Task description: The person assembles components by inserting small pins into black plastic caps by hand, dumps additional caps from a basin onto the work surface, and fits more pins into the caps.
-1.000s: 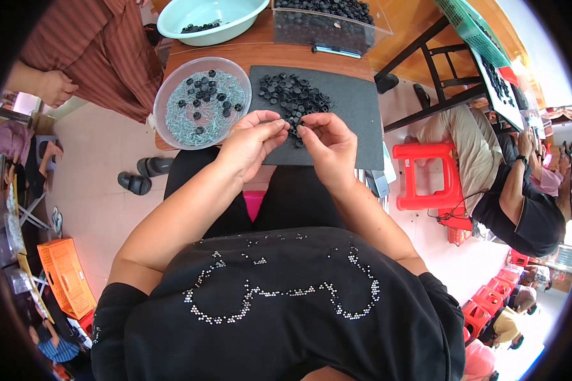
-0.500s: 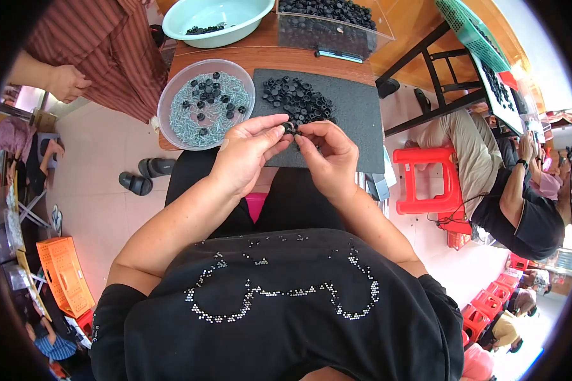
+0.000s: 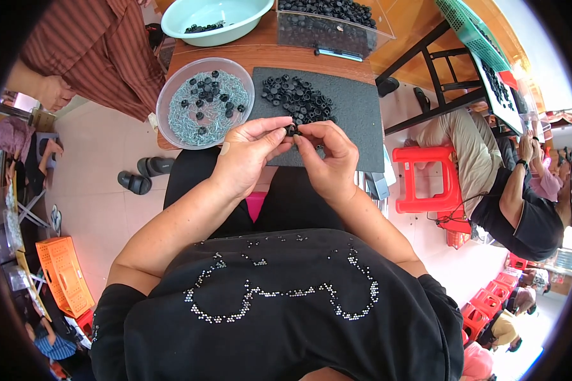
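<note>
Pale tiled floor [image 3: 102, 209], red plastic stool [image 3: 426, 178], wooden table [image 3: 267, 57].

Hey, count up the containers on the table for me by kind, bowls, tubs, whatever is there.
Clear round plastic bowl: 1
Pale green basin: 1
Clear rectangular box: 1
Total: 3 containers, all beyond the dark mat where the hands work.

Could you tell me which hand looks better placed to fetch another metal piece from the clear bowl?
Probably the left hand: the clear bowl of small metal pieces lies on its side, just beyond it. The right hand would have to cross over. Both hands pinch one small black part between their fingertips.
</note>
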The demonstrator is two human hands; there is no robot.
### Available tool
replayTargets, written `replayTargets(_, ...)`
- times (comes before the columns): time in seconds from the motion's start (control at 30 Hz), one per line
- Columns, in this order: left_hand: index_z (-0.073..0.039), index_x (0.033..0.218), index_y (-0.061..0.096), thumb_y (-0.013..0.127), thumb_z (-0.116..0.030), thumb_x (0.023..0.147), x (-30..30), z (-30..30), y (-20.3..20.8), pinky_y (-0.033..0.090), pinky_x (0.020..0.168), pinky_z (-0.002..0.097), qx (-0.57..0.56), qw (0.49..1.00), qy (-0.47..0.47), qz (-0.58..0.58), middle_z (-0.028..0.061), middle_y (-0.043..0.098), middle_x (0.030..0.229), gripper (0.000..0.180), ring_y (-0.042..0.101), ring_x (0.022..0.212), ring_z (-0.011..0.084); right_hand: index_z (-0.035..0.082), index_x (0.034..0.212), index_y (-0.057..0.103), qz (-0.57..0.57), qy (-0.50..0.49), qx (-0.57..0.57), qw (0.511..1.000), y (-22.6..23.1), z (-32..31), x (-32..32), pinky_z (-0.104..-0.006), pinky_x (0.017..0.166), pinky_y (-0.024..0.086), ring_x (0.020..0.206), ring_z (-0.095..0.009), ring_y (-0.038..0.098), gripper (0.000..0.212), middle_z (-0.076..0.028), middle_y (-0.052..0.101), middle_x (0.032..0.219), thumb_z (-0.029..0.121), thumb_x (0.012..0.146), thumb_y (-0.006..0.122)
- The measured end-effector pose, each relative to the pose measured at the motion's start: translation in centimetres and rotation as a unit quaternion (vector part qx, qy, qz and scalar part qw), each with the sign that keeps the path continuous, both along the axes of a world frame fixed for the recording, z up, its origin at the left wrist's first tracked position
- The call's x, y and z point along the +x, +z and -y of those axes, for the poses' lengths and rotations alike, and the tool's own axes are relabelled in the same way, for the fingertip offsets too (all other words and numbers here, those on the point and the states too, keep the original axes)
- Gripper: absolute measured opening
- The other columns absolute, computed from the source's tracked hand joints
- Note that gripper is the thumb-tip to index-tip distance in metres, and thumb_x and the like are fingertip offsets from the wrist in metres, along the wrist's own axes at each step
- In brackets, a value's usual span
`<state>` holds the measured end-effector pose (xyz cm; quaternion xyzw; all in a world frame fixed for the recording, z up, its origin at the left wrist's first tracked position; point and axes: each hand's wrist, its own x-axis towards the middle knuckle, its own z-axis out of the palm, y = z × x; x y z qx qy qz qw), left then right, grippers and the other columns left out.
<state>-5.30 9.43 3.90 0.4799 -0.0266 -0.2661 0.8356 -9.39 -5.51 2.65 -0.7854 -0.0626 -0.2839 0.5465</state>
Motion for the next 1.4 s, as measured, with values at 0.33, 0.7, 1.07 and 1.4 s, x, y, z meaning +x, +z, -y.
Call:
replayTargets(0.33, 0.002, 0.111, 0.059, 0.056, -0.007, 0.089, 0.3, -0.2, -0.2, 0.050, 0.082, 0.0260, -0.031, 0.999, -0.015, -0.035, 0.0089, 0.062, 0.098, 0.023, 0.060, 0.087, 0.0146, -0.001, 0.089, 0.064, -0.004, 0.003, 0.031, 1.000, 0.0, -0.1, -0.1, -0.0236, 0.059, 0.049, 0.065, -0.013, 0.060, 0.016, -0.010, 0.063, 0.082, -0.004, 0.074, 0.067)
replayTargets(0.7, 0.001, 0.110, 0.060, 0.057, -0.008, 0.089, 0.2, -0.2, -0.5, 0.048, 0.083, 0.0270, -0.053, 0.998, -0.028, -0.036, 0.0083, 0.062, 0.098, 0.023, 0.059, 0.086, 0.0136, -0.001, 0.089, 0.065, -0.031, 0.037, 0.087, 0.995, 0.0, -0.1, -0.3, -0.0229, 0.063, 0.050, 0.074, -0.013, 0.060, 0.015, -0.009, 0.062, 0.085, -0.005, 0.075, 0.067)
replayTargets(1.07, 0.002, 0.110, 0.060, 0.058, -0.008, 0.089, 0.2, -0.4, -0.4, 0.048, 0.083, 0.0268, -0.056, 0.997, -0.046, -0.023, 0.0090, 0.063, 0.098, 0.024, 0.059, 0.088, 0.0138, -0.003, 0.090, 0.066, -0.049, 0.060, 0.135, 0.988, 0.5, -0.2, -0.6, -0.0231, 0.065, 0.049, 0.077, -0.013, 0.060, 0.013, -0.008, 0.062, 0.086, -0.007, 0.077, 0.066)
replayTargets(1.4, 0.002, 0.114, 0.058, 0.056, -0.006, 0.089, -0.5, 0.0, -0.5, 0.049, 0.080, 0.0237, -0.005, 0.995, -0.043, 0.094, 0.0024, 0.059, 0.093, 0.027, 0.059, 0.090, 0.0129, -0.002, 0.089, 0.066, -0.087, 0.047, 0.202, 0.974, 0.5, -0.7, -1.2, -0.0227, 0.064, 0.048, 0.074, -0.014, 0.062, 0.012, -0.007, 0.064, 0.081, -0.002, 0.078, 0.068)
